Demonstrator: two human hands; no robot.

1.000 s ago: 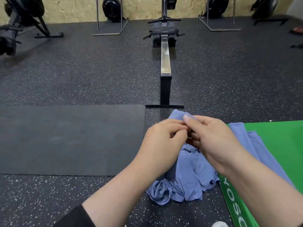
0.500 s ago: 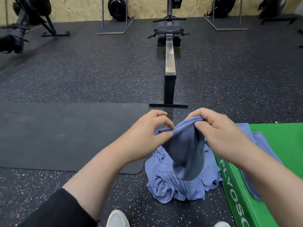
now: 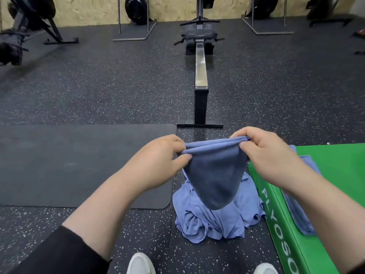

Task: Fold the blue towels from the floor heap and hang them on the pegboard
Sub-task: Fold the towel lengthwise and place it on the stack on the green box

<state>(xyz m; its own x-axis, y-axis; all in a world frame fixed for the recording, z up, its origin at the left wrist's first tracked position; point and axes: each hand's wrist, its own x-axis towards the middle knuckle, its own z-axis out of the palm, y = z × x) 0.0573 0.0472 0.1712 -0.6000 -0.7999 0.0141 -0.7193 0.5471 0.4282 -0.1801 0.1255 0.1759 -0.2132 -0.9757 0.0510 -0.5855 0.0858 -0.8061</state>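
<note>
A blue towel (image 3: 214, 175) hangs doubled in the air in front of me, its top edge stretched level. My left hand (image 3: 158, 161) pinches the left end of that edge and my right hand (image 3: 266, 155) pinches the right end. Directly below it, a crumpled heap of blue towels (image 3: 213, 222) lies on the speckled floor. Another blue towel (image 3: 300, 210) lies flat on the green plyo box (image 3: 335, 184) at my right, partly hidden by my right forearm. No pegboard is in view.
A black mat (image 3: 79, 165) covers the floor at left. A rowing machine (image 3: 200, 76) stretches away straight ahead, its foot just beyond my hands. More gym equipment lines the far wall. My white shoes (image 3: 140, 264) show at the bottom edge.
My hands have moved apart from a close pinch, lifting one towel off the heap and stretching its top edge out between them.
</note>
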